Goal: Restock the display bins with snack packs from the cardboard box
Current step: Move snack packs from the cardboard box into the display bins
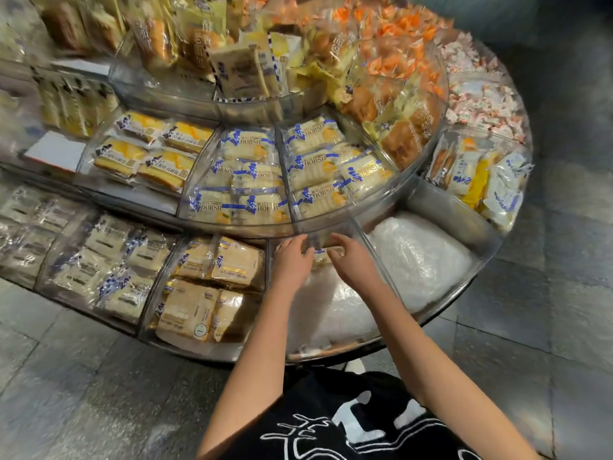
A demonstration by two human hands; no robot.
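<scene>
Upper bins (284,180) stand full; left hand (293,258) and right hand (352,262), fingers curled, jointly grip one snack pack (321,251) at the rear of the front bin (381,267), otherwise only white padding (318,303); cardboard box unseen.

Single head-worn wide-angle view, looking steeply down and forward, close over the tiered display bins (444,202)

— Where's the pack?
— The snack pack (321,253), pale with blue print, lies at the back of the lower display bin (331,355), held between my left hand (293,260) and right hand (351,260).
— And the tier above?
— Matching HORSH packs (318,167) lie flat in rows.
</scene>
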